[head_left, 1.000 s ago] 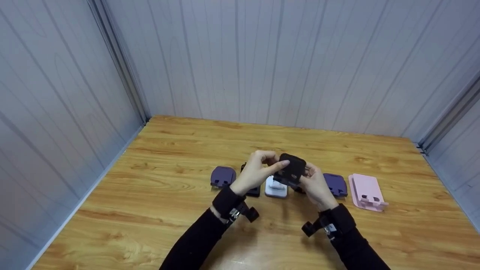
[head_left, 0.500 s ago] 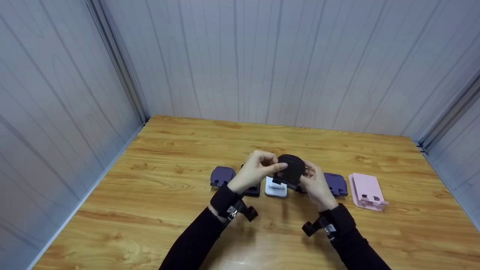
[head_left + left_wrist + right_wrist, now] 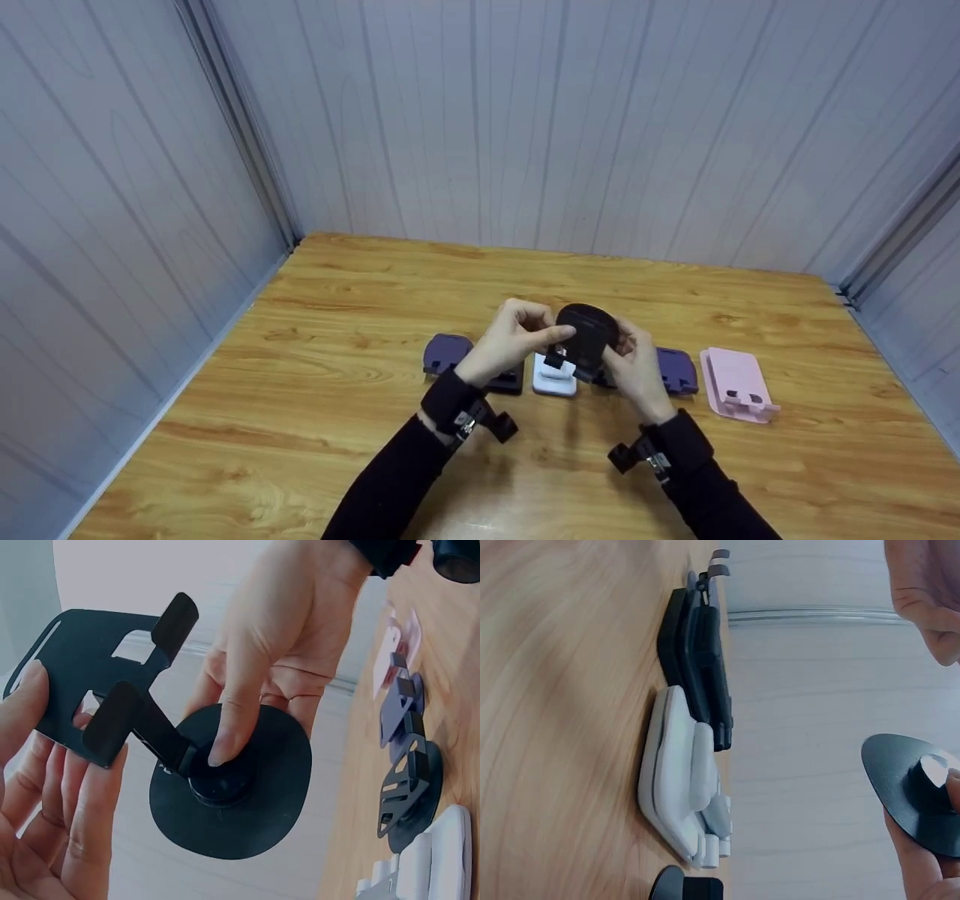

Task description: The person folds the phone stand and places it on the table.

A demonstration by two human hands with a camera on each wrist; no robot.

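Note:
Both hands hold a black folding phone stand [image 3: 589,330] up over the table. In the left wrist view its slotted plate [image 3: 82,652], with two curled lips, joins a rounded base [image 3: 277,780] through a short hinged arm [image 3: 159,727]. My left hand [image 3: 504,345] pinches the plate between thumb and fingers. My right hand [image 3: 636,367] grips the base, thumb pressed on the round pivot and fingers behind. Plate and base stand apart at an angle. In the right wrist view, part of the base [image 3: 900,780] shows at the right edge.
Along the wooden table lies a row of phone stands: purple [image 3: 448,352], black [image 3: 506,382], white [image 3: 553,382], another black one partly hidden behind the right hand, purple [image 3: 677,370] and pink [image 3: 739,382]. Pale panel walls [image 3: 480,150] enclose the table.
The stand has turned in the hands: its slotted plate faced the head camera, and now the rounded base shows above. The right hand has shifted slightly; the left has stayed nearly in place.

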